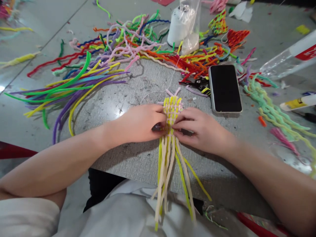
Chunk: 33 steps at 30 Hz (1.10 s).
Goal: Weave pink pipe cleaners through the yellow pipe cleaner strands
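Observation:
Between my hands lies a woven strip of yellow and pale pink pipe cleaners [172,107], checkered at its far end. Long loose yellow and cream ends [168,164] trail from it over the table edge onto my shirt. My left hand [145,123] pinches the strip's left side, its fingertips partly hidden. At the right side, my right hand [197,128] grips the lower part of the weave between thumb and fingers. A thin white thread [158,91] runs across the table just beyond the strip.
Loose pipe cleaners [133,46] pile up at the back; a green, purple and yellow bunch [66,89] lies left. A white thread cone [176,29], black pliers [197,84], a phone [225,89] and a plastic bottle [283,61] stand or lie beyond my right hand.

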Each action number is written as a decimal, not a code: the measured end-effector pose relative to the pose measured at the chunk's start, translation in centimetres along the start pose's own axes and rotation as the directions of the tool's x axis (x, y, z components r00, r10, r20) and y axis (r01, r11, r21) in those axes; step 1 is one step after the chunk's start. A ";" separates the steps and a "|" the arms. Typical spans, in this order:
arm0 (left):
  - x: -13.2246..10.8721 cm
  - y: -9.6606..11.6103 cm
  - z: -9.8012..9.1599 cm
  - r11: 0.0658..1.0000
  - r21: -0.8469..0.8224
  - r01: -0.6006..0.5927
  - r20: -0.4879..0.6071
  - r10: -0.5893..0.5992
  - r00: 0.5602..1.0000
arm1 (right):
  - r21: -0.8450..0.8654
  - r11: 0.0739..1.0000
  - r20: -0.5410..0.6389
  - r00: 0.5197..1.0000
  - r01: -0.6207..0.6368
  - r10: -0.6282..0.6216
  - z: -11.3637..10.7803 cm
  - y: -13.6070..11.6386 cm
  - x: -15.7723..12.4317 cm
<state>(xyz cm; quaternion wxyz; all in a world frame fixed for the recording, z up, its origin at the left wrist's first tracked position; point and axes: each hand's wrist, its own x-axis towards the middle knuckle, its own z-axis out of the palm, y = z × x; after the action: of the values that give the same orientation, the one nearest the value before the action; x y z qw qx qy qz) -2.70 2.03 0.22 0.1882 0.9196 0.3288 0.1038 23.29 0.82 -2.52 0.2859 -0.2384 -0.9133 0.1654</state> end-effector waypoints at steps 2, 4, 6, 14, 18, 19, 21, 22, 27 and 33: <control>0.2 0.1 0.1 0.999 -0.020 0.030 -0.007 -0.031 1.000 | 0.014 1.000 -0.002 1.000 0.004 -0.004 0.1 0.2 0.1; 0.4 0.1 0.2 0.998 -0.050 0.047 -0.010 -0.047 0.999 | 0.028 1.000 -0.005 1.000 0.007 -0.007 0.1 0.4 0.1; 0.5 0.0 0.2 0.996 -0.080 0.042 -0.015 -0.043 0.999 | 0.034 0.999 -0.011 1.000 0.014 -0.013 0.2 0.5 0.1; 0.3 0.4 0.1 0.997 -0.027 0.077 -0.009 -0.077 0.997 | -0.032 0.998 -0.016 0.998 0.055 -0.056 0.3 0.4 -0.1; 0.4 0.8 0.3 0.994 0.036 0.100 -0.010 -0.099 0.995 | -0.043 0.998 0.012 0.999 0.048 -0.048 0.2 0.4 0.0; 0.5 0.8 0.4 0.994 0.043 0.105 -0.012 -0.105 0.994 | -0.050 0.997 0.018 0.999 0.050 -0.050 0.2 0.5 0.1; 0.5 0.5 0.4 0.994 0.042 0.103 -0.017 -0.102 0.995 | -0.050 0.997 0.033 0.998 0.057 -0.055 0.0 0.6 0.1; 0.5 0.3 0.3 0.996 0.033 0.086 -0.017 -0.085 0.996 | -0.038 0.998 0.039 0.998 0.058 -0.057 -0.1 0.6 0.1; 0.3 -1.0 -0.4 0.996 -0.025 -0.088 0.026 0.089 0.996 | 0.043 0.999 0.040 0.999 0.025 -0.027 -0.4 0.7 -0.1; 0.1 -0.7 -0.5 1.000 0.016 -0.023 0.068 0.022 0.997 | 0.031 1.000 0.084 0.996 -0.006 0.003 -0.3 0.5 0.1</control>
<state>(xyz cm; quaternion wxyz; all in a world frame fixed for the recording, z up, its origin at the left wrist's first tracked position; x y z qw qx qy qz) -3.16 2.72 0.37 0.1905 0.9278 0.3126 0.0721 23.59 1.33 -2.50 0.2508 -0.2290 -0.9212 0.1901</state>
